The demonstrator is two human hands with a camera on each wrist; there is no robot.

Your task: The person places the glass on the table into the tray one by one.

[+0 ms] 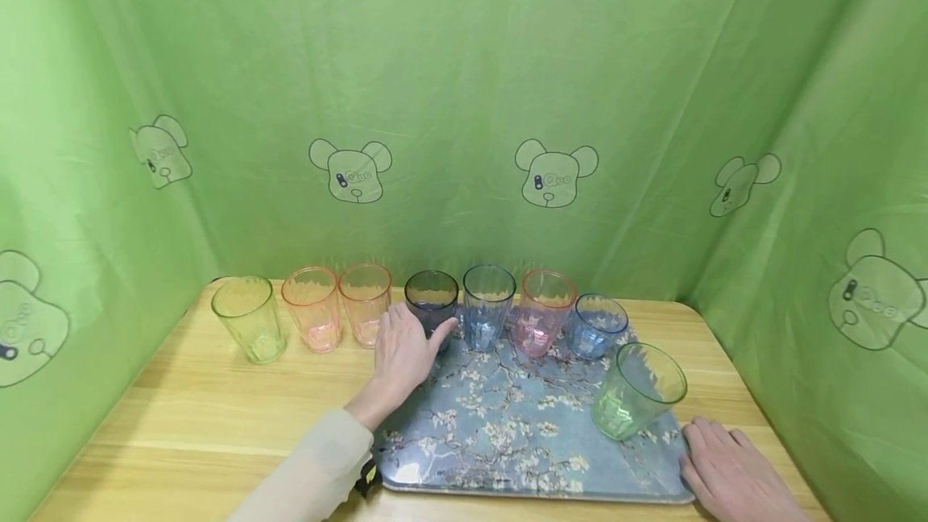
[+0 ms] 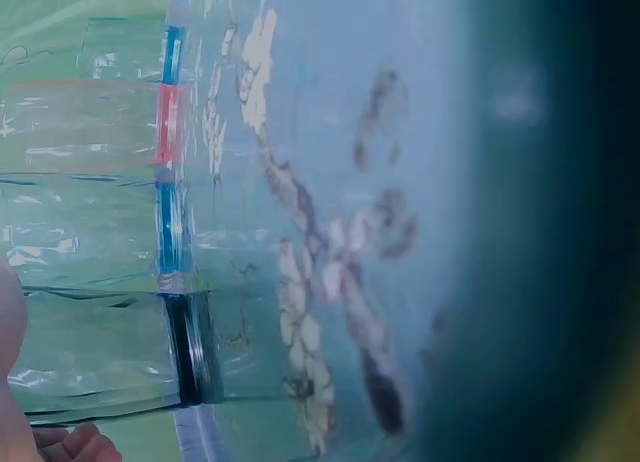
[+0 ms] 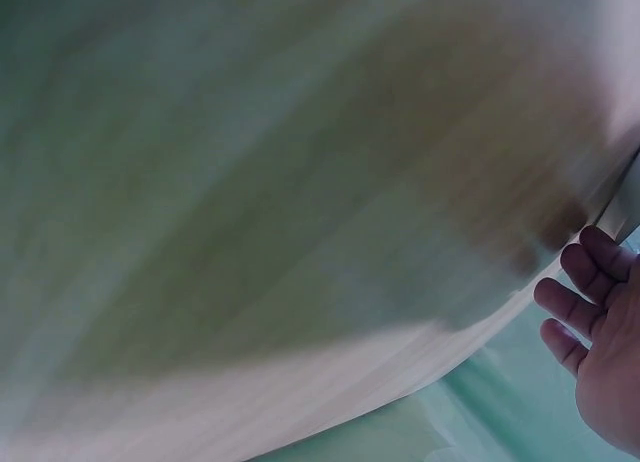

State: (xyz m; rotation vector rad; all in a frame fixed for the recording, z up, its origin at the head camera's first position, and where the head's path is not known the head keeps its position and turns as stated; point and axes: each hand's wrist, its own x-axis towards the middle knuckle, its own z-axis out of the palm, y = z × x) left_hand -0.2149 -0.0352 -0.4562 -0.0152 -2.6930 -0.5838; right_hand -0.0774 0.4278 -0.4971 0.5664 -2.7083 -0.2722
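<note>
Green curtain: repeated bear-head outline signs.
Lettering inside signs: small; I cannot read it reliably.

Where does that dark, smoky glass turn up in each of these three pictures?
Head: the dark glass is just left of centre, gripped by the left hand.
Left wrist: the dark glass is at lower left, appearing turned sideways.
Right wrist: not in it.
Shared landmark: the green curtain, upper half in head, top left in left wrist, lower right in right wrist.

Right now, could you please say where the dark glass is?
In the head view, the left hand holds the dark glass near the far left corner of the tray, left of a blue glass.
</note>
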